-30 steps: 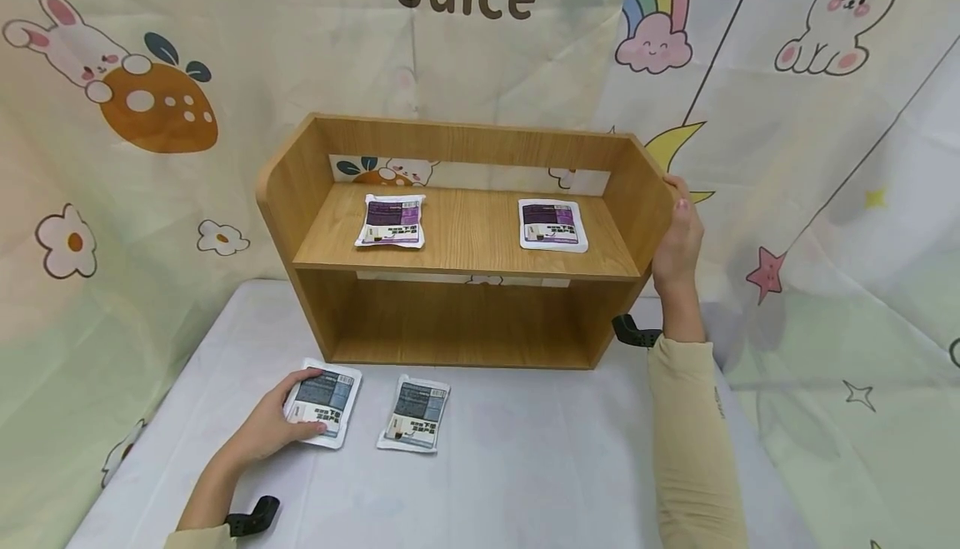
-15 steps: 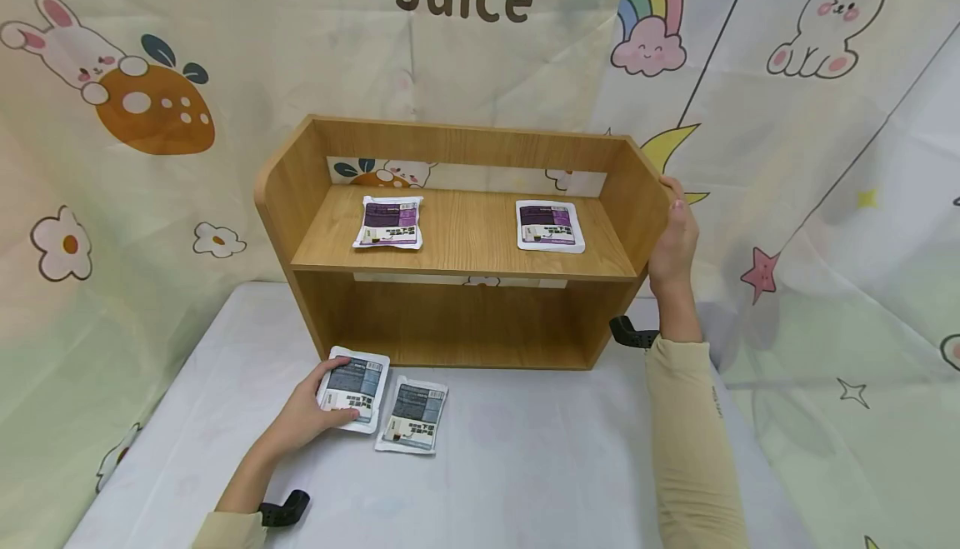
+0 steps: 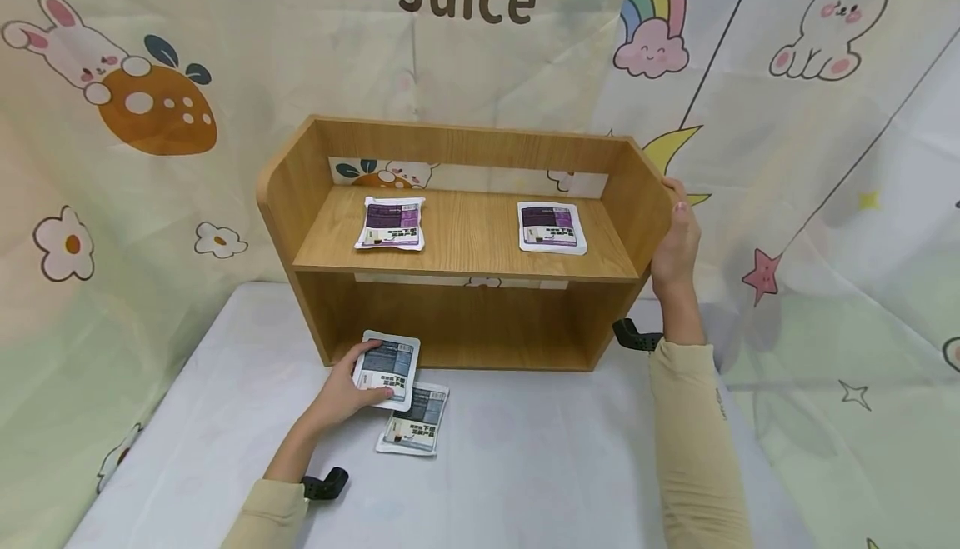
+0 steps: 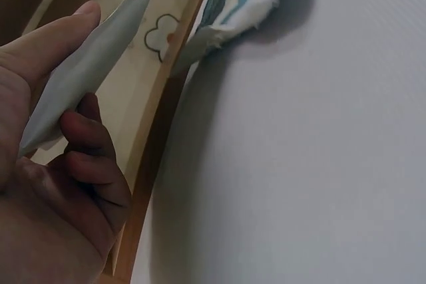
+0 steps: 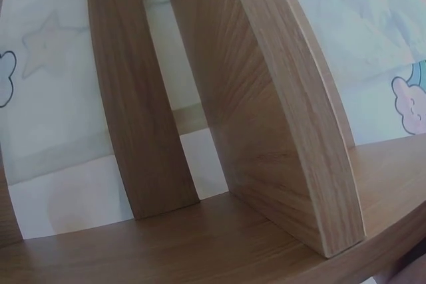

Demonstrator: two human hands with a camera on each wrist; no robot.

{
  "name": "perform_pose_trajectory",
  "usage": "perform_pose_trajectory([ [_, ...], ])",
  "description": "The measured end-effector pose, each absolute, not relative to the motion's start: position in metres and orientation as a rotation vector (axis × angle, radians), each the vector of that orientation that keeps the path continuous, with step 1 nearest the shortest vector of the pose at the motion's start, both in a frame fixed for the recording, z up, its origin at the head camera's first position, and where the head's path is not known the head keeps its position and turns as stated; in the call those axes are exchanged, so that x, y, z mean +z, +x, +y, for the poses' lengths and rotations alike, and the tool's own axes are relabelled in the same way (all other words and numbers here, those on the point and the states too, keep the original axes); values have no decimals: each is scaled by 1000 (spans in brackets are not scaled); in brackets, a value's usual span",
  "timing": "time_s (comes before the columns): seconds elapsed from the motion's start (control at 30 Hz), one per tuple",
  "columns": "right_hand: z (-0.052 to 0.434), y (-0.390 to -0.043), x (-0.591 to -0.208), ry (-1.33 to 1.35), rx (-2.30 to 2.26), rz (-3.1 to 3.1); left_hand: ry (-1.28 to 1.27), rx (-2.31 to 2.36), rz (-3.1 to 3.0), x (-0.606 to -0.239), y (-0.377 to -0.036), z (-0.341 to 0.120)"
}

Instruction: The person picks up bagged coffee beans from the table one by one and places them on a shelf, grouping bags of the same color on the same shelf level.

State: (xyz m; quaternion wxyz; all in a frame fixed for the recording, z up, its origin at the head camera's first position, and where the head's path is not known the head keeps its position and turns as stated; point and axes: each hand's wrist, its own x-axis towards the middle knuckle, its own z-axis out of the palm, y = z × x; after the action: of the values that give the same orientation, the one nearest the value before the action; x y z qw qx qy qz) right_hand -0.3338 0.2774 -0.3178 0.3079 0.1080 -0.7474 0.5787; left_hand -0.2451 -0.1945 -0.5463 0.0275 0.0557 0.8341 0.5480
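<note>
My left hand (image 3: 337,403) pinches a flat white packet (image 3: 390,370) with a blue-grey label between thumb and fingers. It is held at the front edge of the lower shelf, left of middle. The left wrist view shows the held packet (image 4: 86,64) edge-on, tilted, with the fingers curled behind it. A second blue-grey packet (image 3: 420,432) lies on the table just below, partly covered by the held one in the head view. My right hand (image 3: 675,253) grips the right side panel of the wooden two-tier shelf (image 3: 465,262), fingertips at its back edge.
Two purple-labelled packets, one at left (image 3: 391,224) and one at right (image 3: 551,228), lie on the upper tier. Behind the shelf hangs a printed cloth backdrop (image 3: 480,66). A white cloth covers the table (image 3: 525,466).
My left hand has carried its packet right and away from me, from the table to the lower shelf's front edge. The right hand stays on the side panel.
</note>
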Motion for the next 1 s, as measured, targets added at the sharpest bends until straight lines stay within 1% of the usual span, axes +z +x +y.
perform_pose_trajectory([
  [0.43,279,-334,-317,271,1489,-2020,172,1734,2568,-541,-285,-170],
  [0.73,278,-332,-318,277,1503,-2012,166,1736,2609,-549,-317,-175],
  [0.9,276,-329,-317,267,1493,-2011,169,1696,2635,-541,-332,-179],
  [1.0,272,-325,-315,288,1501,-2004,128,1689,2604,-539,-337,-180],
])
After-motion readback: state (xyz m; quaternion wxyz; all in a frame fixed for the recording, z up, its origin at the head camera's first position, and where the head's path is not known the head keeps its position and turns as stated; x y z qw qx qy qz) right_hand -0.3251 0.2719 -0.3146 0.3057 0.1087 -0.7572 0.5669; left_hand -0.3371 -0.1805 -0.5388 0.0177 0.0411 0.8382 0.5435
